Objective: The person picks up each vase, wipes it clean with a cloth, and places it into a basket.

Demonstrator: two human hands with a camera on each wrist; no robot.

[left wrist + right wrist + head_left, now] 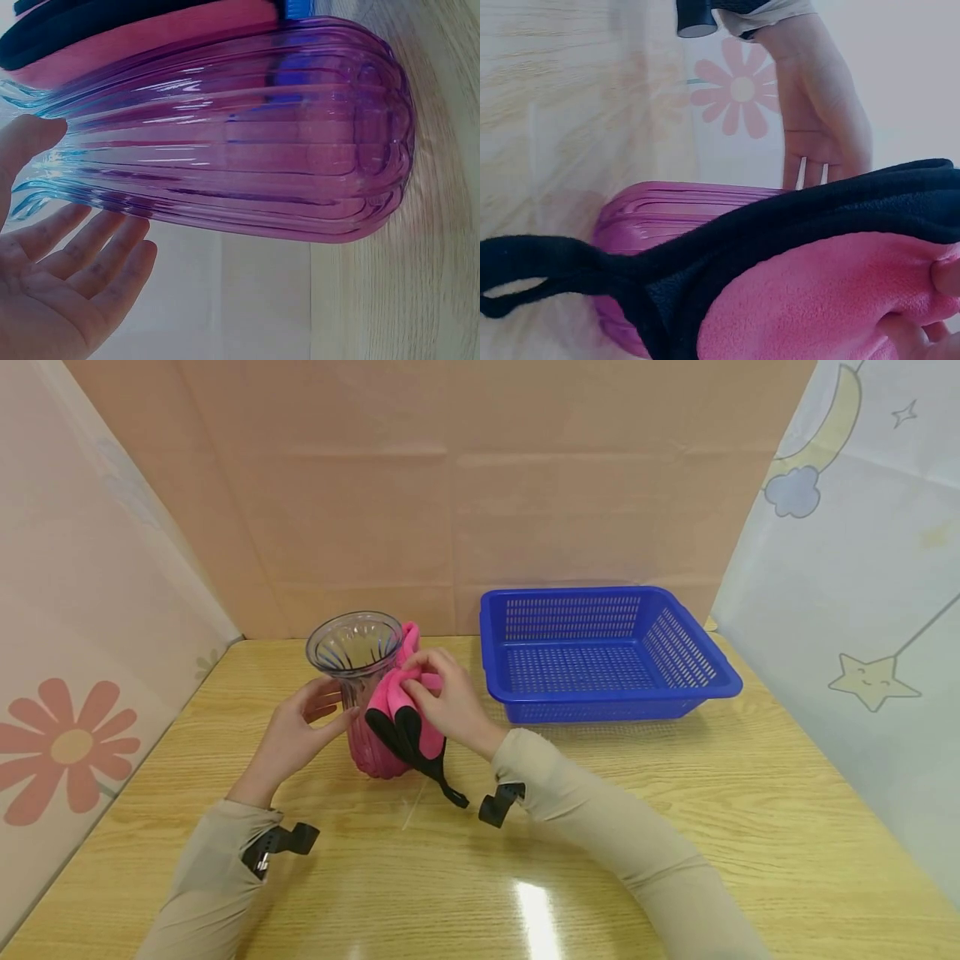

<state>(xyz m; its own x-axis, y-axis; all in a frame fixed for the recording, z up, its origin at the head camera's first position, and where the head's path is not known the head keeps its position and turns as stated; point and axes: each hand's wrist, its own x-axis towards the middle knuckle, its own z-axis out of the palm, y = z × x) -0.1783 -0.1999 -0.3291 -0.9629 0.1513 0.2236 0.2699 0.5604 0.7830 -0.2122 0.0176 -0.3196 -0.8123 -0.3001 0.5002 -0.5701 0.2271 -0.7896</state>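
A ribbed clear vase (pixel 366 693), purple-pink toward its base, stands upright on the table. My left hand (pixel 296 727) is at its neck on the left side, thumb in front and fingers extended along the side; in the left wrist view, the thumb and fingertips of that hand (pixel 79 277) lie right at the glass. My right hand (pixel 450 697) pinches a bunched pink fleecy cloth (pixel 431 731) with black trim, held against the vase's right side. A black loop (pixel 547 270) hangs from the cloth's lower end. The cloth hides part of the vase.
A blue slotted plastic basket (pixel 611 702) stands at the back right of the wooden table (pixel 420 885), showing its perforated floor. An orange-toned backdrop (pixel 450 510) rises behind. Patterned side panels stand left and right. Black straps (pixel 502 803) with small attachments sit at both wrists.
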